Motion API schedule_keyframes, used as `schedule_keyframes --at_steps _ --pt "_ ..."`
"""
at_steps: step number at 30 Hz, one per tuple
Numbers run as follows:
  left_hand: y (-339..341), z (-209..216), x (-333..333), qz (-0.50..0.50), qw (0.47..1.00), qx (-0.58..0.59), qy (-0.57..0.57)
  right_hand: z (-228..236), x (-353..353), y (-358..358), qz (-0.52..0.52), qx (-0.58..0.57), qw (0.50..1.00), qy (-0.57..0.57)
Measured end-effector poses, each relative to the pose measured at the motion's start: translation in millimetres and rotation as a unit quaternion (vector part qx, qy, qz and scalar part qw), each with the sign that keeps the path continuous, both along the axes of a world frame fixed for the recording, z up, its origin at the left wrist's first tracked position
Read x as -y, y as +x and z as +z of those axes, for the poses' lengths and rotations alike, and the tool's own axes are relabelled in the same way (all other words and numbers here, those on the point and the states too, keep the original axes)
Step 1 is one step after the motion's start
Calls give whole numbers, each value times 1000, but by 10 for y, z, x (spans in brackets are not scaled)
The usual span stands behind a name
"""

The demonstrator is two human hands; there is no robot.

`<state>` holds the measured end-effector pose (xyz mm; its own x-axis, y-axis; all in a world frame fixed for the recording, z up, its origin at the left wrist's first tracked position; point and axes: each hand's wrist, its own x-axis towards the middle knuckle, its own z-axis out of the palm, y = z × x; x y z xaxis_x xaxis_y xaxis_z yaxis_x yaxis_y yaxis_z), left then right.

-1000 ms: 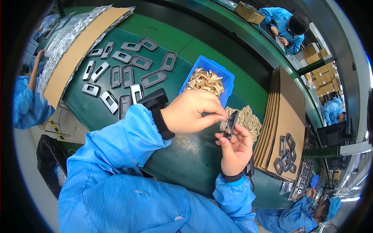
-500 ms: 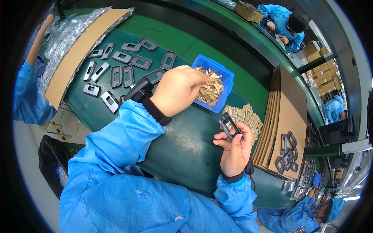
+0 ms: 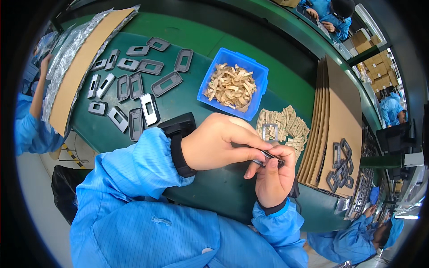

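Over the front of the green table, my right hand (image 3: 276, 181) grips a small black rectangular frame (image 3: 278, 161) between thumb and fingers, tilted nearly edge-on. My left hand (image 3: 219, 140) has come up against it, thumb and forefinger pinched together at the frame's near end. What those left fingertips hold, if anything, is hidden. Just beyond both hands stands a blue plastic bin (image 3: 261, 91) heaped with loose, curled tan strips (image 3: 232, 85). To its right lies a pile of flatter tan strips (image 3: 290, 127), with a thin pale grey frame (image 3: 270, 131) at its left side.
Several grey and silver rectangular housings (image 3: 151, 67) are spread over the table's left part. Cardboard sheets (image 3: 342, 102) stand at the right, with black frames (image 3: 342, 169) on them. Bubble wrap and cardboard (image 3: 85, 67) edge the far left. Co-workers in blue sit around.
My left hand has left the blue bin and moved right and nearer, meeting the right hand at the black frame. The right hand has turned the frame more edge-on.
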<state>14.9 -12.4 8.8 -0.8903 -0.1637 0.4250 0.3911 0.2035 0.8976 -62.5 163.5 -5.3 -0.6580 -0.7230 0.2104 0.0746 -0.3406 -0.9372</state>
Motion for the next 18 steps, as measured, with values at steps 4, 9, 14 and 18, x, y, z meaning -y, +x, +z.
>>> schedule_keyframes --at_steps 4,9,14,18 --pt "-18 -23 37 20 994 -66 -89 -23 -10 -19 15 -15 1000 -15" --pt "-20 -47 43 41 978 -129 -161 -13 -12 8 17 -18 999 -36" --pt "-31 -64 40 41 978 -132 -156 -41 -8 -8 17 -19 999 -48" --pt "-25 -64 30 42 979 -133 -150 -43 -8 -2 16 -24 998 -49"
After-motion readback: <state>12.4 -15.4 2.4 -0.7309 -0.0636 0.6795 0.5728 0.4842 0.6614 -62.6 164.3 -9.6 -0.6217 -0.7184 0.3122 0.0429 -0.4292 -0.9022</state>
